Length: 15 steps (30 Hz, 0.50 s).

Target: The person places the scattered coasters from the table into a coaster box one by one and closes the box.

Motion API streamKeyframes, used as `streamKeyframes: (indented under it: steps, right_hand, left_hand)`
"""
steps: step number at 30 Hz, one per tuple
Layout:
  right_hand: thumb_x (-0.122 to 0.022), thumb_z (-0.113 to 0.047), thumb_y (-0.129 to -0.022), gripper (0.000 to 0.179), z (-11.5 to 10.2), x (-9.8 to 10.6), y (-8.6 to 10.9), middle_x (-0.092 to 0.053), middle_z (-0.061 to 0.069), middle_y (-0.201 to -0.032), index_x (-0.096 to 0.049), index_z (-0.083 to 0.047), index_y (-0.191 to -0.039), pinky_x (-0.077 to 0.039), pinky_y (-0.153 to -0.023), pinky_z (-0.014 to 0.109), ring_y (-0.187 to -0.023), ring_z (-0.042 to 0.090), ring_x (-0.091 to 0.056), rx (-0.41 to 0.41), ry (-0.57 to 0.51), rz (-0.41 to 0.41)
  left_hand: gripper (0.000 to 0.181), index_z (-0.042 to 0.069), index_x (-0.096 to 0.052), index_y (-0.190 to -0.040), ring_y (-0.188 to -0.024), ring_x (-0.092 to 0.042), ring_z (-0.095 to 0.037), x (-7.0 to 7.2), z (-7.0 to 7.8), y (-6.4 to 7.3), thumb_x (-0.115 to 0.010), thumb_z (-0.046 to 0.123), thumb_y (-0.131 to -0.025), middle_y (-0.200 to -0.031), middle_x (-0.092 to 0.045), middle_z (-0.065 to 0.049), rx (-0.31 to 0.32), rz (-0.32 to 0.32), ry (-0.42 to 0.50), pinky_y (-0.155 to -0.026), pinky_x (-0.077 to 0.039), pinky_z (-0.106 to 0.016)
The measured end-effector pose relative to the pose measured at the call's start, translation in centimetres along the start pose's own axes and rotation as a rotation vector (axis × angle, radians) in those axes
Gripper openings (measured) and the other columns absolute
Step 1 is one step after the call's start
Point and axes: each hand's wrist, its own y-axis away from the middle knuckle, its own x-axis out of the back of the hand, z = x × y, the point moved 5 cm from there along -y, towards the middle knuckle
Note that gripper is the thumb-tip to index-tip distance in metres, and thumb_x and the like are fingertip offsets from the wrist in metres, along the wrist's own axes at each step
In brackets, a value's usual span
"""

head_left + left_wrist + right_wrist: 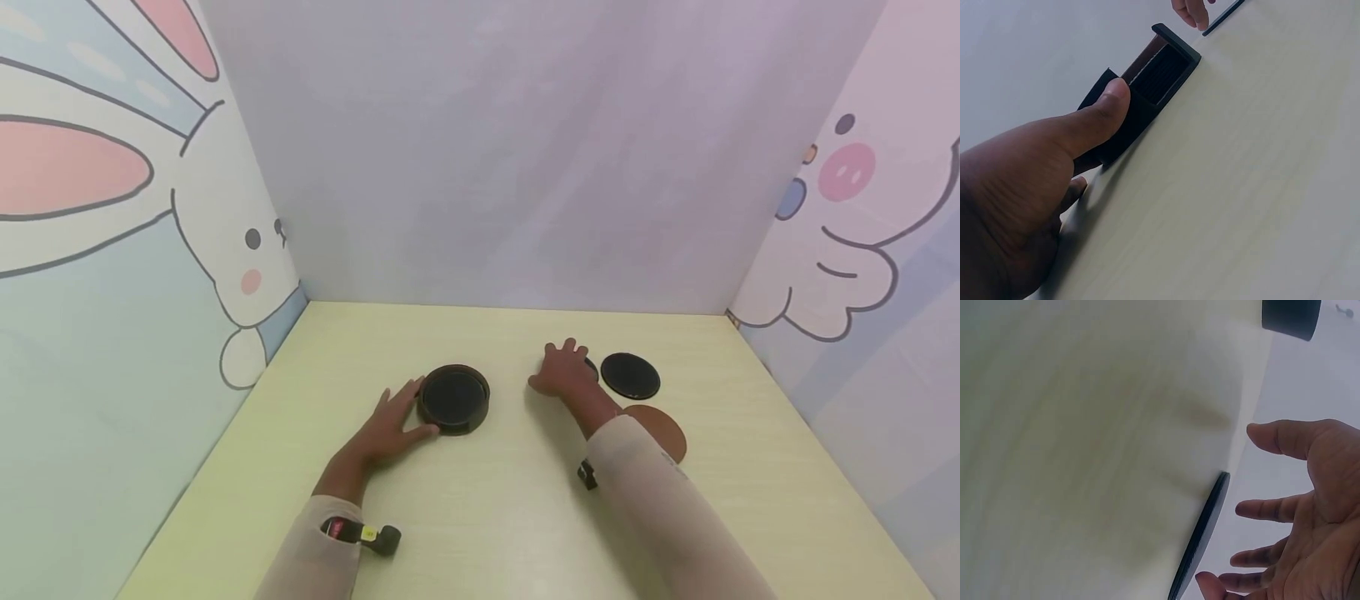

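The left hand (390,431) grips the probably light, stiff holder (453,398) at its nine o'clock, while the spread, empty right hand (562,371) hangs by a disc (592,369) best pinched rim-wise.

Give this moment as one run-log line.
Left hand: holds round black holder; right hand: open, near flat black disc; flat brown disc: on pale table

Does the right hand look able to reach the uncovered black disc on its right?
Probably yes: the right hand is open nearby, nothing covers the black disc, and only a partly hidden flat disc lies between.
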Motion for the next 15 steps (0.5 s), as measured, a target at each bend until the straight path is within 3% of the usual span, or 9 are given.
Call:
streamKeyframes:
  steps: [9, 15]
  right_hand:
    - [-0.077, -0.039, -0.088, 0.086, 1.2, 0.7, -0.1, -0.041, 0.035, -0.154, -0.047, -0.002, -0.160, -0.056, -0.099, 0.075, -0.142, 0.054, -0.039, 0.022, -0.026, -0.046]
    - [-0.082, -0.048, -0.090, 0.096, 1.8, 0.9, -0.6, -0.043, 0.038, -0.157, -0.042, -0.005, -0.165, -0.050, -0.112, 0.074, -0.144, 0.058, -0.043, 0.000, -0.005, -0.103]
  left_hand:
    - [0.102, 0.014, -0.021, -0.176, -0.171, -0.019, -0.038, -0.1, -0.1, 0.0, -0.072, 0.061, -0.100, -0.181, -0.027, -0.014, 0.011, -0.011, 0.000, -0.141, 0.001, -0.062]
    - [0.102, 0.015, -0.021, -0.176, -0.171, -0.019, -0.037, -0.1, -0.1, -0.1, -0.072, 0.061, -0.100, -0.182, -0.027, -0.013, 0.014, -0.017, 0.004, -0.142, 0.001, -0.062]
